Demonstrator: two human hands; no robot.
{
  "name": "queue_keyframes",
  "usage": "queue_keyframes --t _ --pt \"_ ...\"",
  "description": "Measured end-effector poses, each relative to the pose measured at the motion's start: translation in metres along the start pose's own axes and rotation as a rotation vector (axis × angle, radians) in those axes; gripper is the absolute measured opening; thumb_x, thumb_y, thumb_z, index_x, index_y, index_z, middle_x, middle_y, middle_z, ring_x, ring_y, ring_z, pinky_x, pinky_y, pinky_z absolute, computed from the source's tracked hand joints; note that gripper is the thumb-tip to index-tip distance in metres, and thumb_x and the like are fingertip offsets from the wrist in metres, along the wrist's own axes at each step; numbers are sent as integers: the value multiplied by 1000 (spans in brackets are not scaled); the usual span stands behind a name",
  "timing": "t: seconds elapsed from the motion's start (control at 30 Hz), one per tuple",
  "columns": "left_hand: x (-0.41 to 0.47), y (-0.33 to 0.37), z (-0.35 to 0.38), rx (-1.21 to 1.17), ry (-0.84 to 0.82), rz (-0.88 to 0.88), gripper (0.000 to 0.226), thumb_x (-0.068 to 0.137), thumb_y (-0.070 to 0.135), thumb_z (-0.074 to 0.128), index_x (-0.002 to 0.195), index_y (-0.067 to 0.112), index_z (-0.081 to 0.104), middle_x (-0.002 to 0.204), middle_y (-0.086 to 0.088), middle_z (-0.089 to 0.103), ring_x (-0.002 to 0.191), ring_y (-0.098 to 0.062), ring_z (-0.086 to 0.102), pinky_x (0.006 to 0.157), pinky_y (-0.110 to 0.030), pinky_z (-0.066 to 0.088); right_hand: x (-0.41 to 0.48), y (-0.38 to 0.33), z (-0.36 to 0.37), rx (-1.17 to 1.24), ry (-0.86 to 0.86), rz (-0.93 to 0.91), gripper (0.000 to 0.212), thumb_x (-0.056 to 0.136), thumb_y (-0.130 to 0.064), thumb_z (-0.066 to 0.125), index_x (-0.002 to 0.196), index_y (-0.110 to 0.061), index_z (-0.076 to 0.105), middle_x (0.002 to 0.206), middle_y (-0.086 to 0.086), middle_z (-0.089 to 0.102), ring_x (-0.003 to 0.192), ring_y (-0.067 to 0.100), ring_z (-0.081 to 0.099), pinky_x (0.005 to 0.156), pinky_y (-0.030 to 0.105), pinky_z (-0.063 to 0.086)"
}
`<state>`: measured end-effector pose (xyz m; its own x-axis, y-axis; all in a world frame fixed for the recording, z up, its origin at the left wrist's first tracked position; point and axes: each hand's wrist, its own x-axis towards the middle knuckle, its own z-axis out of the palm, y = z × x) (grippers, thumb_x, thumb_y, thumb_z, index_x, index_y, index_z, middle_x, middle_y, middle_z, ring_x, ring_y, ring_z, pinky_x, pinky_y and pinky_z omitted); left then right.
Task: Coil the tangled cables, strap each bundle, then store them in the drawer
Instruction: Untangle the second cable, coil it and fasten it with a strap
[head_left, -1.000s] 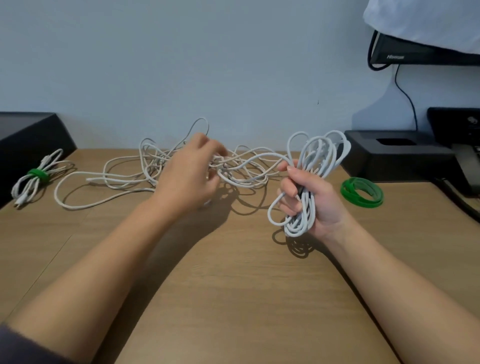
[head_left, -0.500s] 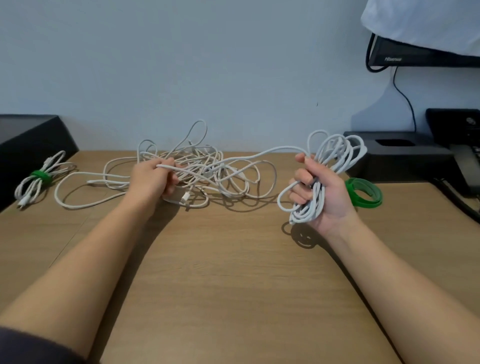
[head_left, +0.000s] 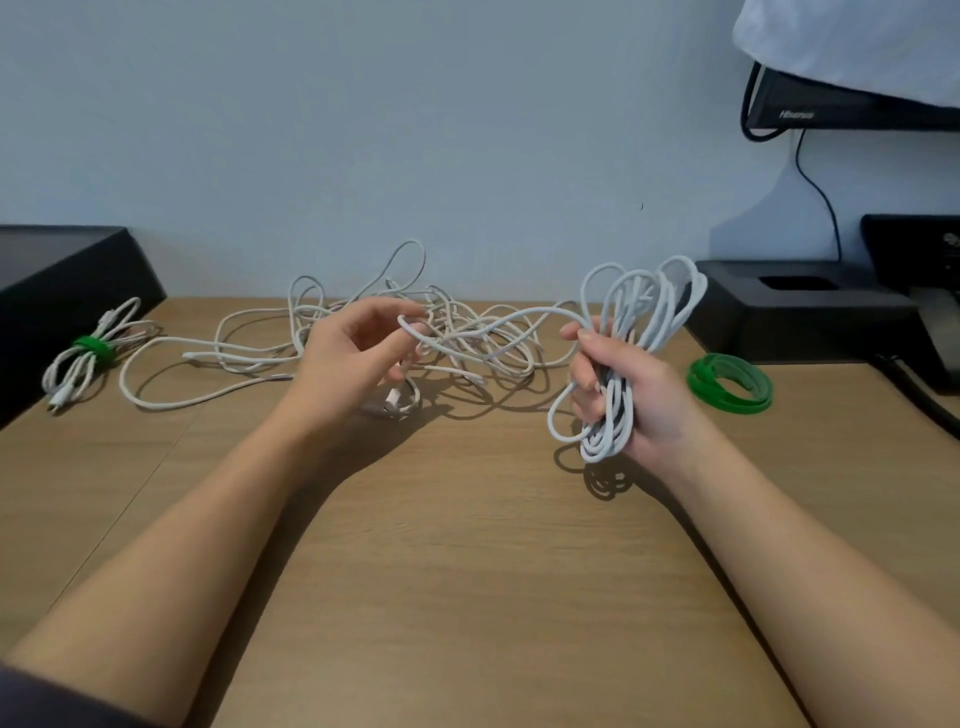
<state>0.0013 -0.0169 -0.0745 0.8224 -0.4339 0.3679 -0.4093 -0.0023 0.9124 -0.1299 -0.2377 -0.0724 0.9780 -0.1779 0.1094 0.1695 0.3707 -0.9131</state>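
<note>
Right grip (head_left: 623, 384) clenches a white coil (head_left: 631, 338), left grip (head_left: 358, 353) pinches its strand, above a wooden desk (head_left: 467, 571) against a pale wall (head_left: 363, 130).

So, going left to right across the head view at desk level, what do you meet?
Strapped cable bundle → left hand pinching a strand → right hand gripping the cable coil → green strap roll → black stand.

Half-coiled white cable (head_left: 631, 332), loose tangle (head_left: 467, 338) on desk.
</note>
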Motion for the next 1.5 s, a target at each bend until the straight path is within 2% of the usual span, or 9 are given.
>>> queue_keyframes --t 0.27,0.47,0.73,0.83,0.97,1.13,1.27,1.43,1.5 --pt "-4 8 10 -63 -66 103 21 78 0 73 96 4 61 114 -9 69 115 -16 63 92 -31 53 -6 -7 14 -644 47 7 29 94 -27 61 71 -10 58 58 5 60 46 15 53 48 24 49" --pt "-2 17 10 -130 80 59 18 93 -9 53 97 8 60 110 -2 70 62 -15 68 65 -27 56 -4 -4 21 -958 148 -49 36 94 -36 61 65 -15 65 58 -4 62 59 15 59 68 40 54" --pt "-1 26 -1 -180 23 74 44 94 -11 45 120 20 62 131 8 62 51 -10 53 61 -21 52 -6 -14 33 -1673 265 -143 13 91 -32 57 80 -26 55 68 -9 55 73 23 54 54 29 31" --pt "1 23 -6 31 122 110 46 92 -12 43 113 23 64 120 11 66 51 -6 51 59 -22 51 -5 -15 33 -1663 342 -166 13 92 -28 54 80 -23 55 66 -7 55 67 22 55 53 29 32" --pt "7 13 -13 436 230 211 36 92 -4 48 116 21 58 108 13 66 86 10 60 72 -23 51 -2 -20 17 -1714 541 -134 13 92 -28 52 81 -21 54 65 -3 50 60 21 46 55 30 32" --pt "15 2 -20 313 240 -100 37 96 -1 43 121 24 53 96 7 71 39 -1 48 44 -22 44 1 -19 6 -1545 692 -113 20 94 -32 51 81 -18 56 65 -2 52 57 16 46 53 30 31" --pt "18 -1 -28 86 329 -341 24 91 -5 48 106 13 54 95 -4 74 36 -12 43 44 -25 41 4 -15 6 -1243 743 -170 24 92 -35 55 78 -17 60 70 4 61 67 27 59 60 36 49" --pt "13 -3 -28 751 193 -102 7 89 32 61 90 26 57 102 -1 61 81 -23 63 75 -43 55 6 -6 6 -1129 671 -199 21 91 -31 62 72 -21 60 69 1 61 70 27 60 65 38 52" --pt "12 -3 -24 977 203 -61 27 93 45 53 95 21 64 111 -4 52 96 -26 56 84 -45 50 5 -5 7 -1068 628 -198 26 92 -29 62 68 -22 57 64 -1 58 63 22 57 62 36 49"
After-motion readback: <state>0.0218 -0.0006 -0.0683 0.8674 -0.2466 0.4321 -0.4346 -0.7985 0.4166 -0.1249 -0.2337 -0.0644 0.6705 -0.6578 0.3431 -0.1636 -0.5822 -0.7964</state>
